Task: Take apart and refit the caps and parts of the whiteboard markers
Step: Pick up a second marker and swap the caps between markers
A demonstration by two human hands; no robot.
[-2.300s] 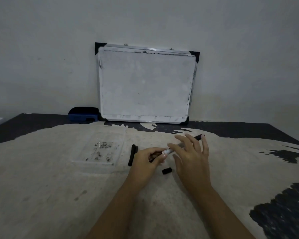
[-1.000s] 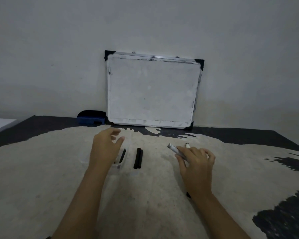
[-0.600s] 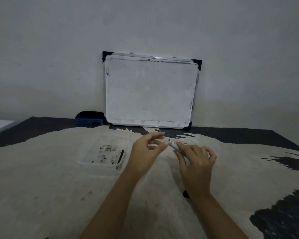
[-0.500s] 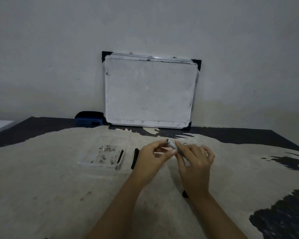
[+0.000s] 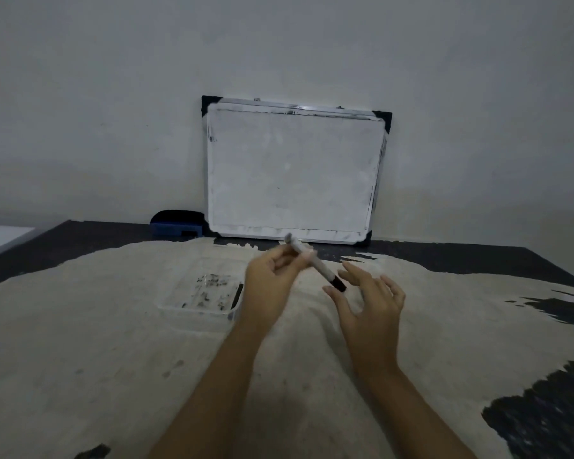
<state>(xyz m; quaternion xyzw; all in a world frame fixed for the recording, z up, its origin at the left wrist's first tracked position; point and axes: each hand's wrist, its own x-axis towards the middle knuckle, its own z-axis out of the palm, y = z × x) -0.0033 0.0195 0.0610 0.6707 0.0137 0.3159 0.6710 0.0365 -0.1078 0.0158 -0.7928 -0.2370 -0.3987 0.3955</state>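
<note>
My left hand (image 5: 272, 286) pinches a white whiteboard marker (image 5: 315, 263) near its middle, above the table. The marker slants from upper left down to a black end at lower right. My right hand (image 5: 371, 303) hovers just right of that black end with its fingers spread and nothing in it. A thin black marker part (image 5: 236, 295) lies along the right edge of a clear plastic tray (image 5: 199, 293). Other marker parts seen earlier are hidden behind my left hand.
A small whiteboard (image 5: 294, 173) leans on the wall at the back of the table. A blue and black eraser (image 5: 177, 222) sits to its left. The worn, pale tabletop (image 5: 113, 359) has dark patches at the right and far edges.
The marker has passed from my right hand to my left hand and now sits higher. My right hand has let go and spread its fingers.
</note>
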